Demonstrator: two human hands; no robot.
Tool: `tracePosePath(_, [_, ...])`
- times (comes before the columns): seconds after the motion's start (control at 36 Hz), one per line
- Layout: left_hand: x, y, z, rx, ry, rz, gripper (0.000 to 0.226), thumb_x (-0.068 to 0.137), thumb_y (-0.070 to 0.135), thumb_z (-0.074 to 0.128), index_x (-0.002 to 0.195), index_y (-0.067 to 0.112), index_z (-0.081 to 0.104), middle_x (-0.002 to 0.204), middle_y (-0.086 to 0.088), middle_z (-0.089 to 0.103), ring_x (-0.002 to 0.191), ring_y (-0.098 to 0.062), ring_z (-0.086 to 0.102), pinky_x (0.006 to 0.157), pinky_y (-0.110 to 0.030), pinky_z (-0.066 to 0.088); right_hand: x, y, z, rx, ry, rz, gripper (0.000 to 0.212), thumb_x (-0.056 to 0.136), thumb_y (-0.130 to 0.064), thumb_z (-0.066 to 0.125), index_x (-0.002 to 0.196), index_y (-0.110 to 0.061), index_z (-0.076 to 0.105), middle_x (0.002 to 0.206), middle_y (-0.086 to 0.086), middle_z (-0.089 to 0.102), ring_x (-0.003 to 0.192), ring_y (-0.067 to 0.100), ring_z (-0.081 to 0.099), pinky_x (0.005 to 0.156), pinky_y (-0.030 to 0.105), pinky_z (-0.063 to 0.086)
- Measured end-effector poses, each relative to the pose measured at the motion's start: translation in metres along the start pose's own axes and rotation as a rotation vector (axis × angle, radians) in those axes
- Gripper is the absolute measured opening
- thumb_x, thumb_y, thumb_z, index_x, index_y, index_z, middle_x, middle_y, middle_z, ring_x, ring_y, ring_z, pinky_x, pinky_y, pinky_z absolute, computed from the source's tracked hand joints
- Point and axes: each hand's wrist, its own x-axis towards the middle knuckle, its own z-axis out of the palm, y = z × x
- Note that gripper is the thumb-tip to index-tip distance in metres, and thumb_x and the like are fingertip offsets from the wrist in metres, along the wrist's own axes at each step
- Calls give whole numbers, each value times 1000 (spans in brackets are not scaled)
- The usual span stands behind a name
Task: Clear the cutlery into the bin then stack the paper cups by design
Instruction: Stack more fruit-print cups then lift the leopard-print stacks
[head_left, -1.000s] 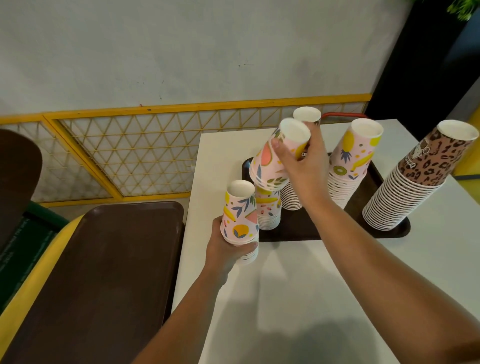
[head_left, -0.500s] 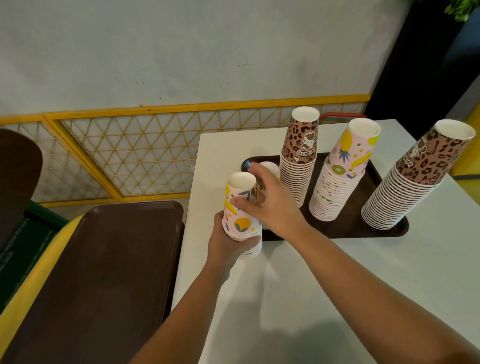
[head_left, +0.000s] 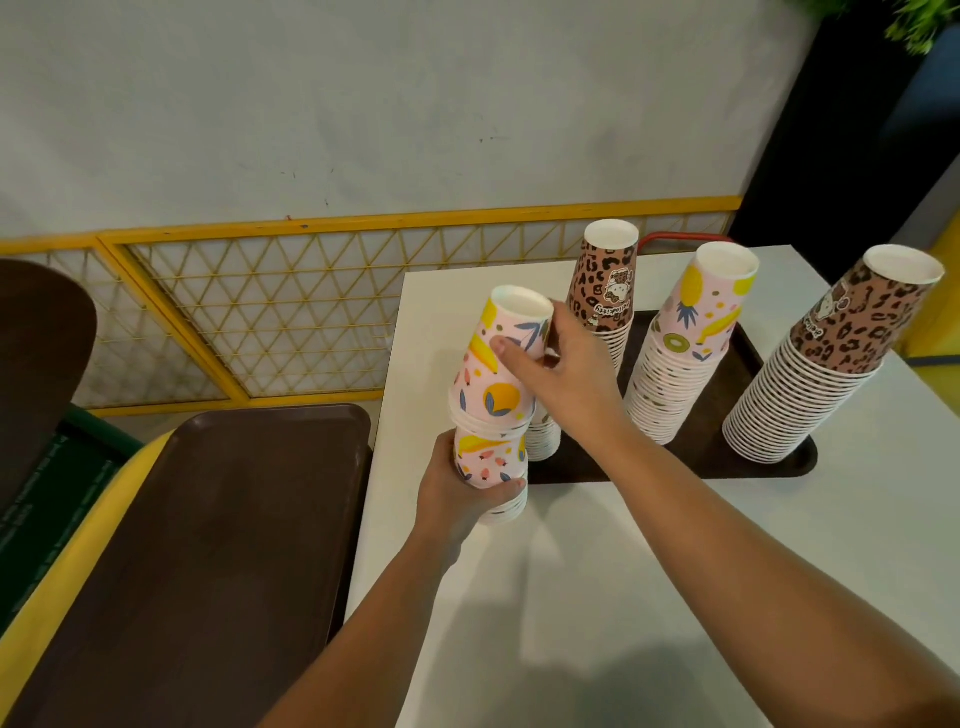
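Head view: the left hand (head_left: 457, 499) gripped the lower part of a short stack of inverted pink fruit-print paper cups (head_left: 491, 462) standing on the white table (head_left: 597, 597), just beside the near-left corner of the dark brown tray (head_left: 753, 457). The right hand (head_left: 563, 374) pinched further fruit-print cups (head_left: 501, 358) (tilted) on top of that stack. On the tray stood two leopard-print stacks (head_left: 605, 291) (head_left: 831, 364) and a tall fruit-print stack (head_left: 685, 343).

Printed paper cups (head_left: 498, 374) — matt brown tray (head_left: 727, 457)
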Motion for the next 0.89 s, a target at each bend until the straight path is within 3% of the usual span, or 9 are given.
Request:
tracePosePath(0.14, [0, 2, 1, 13, 1, -6, 89, 30, 36, 86, 113, 25, 53, 106, 3, 66, 100, -15, 63, 78, -28, 52, 6, -7, -7, 38, 49, -19, 37, 82, -26, 69, 114, -14, 56, 97, -9, 64, 86, -6, 60, 72, 11, 51])
tracePosePath(0.28, [0, -2, -1, 64, 25, 4, 78, 47, 19, 91, 114, 23, 51, 107, 3, 63, 103, -18, 60, 79, -29, 51, 16, -18, -21, 110, 218, -57, 35, 84, -26, 66, 115, -18, 53, 100, -11, 64, 86, -11, 61, 70, 8, 49])
tracePosePath(0.39, [2, -5, -3, 74, 54, -8, 73, 58, 9, 89, 117, 23, 48, 110, 3, 61, 105, -18, 58, 81, -29, 51, 29, -14, -32, 6, 318, -82, 52, 80, -39, 66, 123, -15, 51, 114, 1, 64, 103, 8, 62, 84, 29, 54])
tracePosePath(0.47, [2, -5, -3, 64, 58, -13, 73, 59, 9, 88, 117, 25, 48, 110, 4, 61, 104, -16, 57, 77, -24, 48, 31, -1, -31, -83, 287, -72, 59, 78, -44, 65, 127, -15, 48, 119, 2, 62, 108, 12, 60, 89, 34, 53])
tracePosePath(0.56, [3, -5, -3, 59, 55, -4, 72, 59, 8, 88, 116, 26, 48, 108, 6, 61, 102, -15, 57, 75, -22, 47, 27, 16, -26, -119, 244, -60, 56, 79, -38, 69, 126, -15, 49, 118, -2, 63, 106, 8, 59, 89, 24, 50])
tracePosePath(0.64, [3, -4, -3, 55, 52, 3, 72, 59, 8, 88, 118, 24, 49, 110, 3, 62, 102, -15, 58, 72, -19, 47, 24, 28, -20, -187, 205, -46, 50, 80, -30, 71, 122, -12, 52, 113, 0, 65, 97, 3, 56, 79, 10, 41])
tracePosePath(0.78, [5, -1, -2, 49, 54, 22, 72, 59, 9, 88, 119, 22, 49, 112, 1, 62, 103, -16, 58, 74, -21, 47, 23, 44, -14, -258, 73, -23, 56, 78, -32, 72, 126, -13, 49, 120, 3, 61, 112, 16, 56, 86, 16, 41])
tracePosePath(0.89, [6, -1, -2, 49, 50, 28, 77, 57, 12, 90, 121, 22, 50, 113, 0, 62, 106, -19, 59, 83, -31, 51, 10, 32, -8, -194, 129, -103, 61, 82, -34, 68, 134, -15, 43, 132, 1, 53, 119, 4, 46, 94, 8, 35])
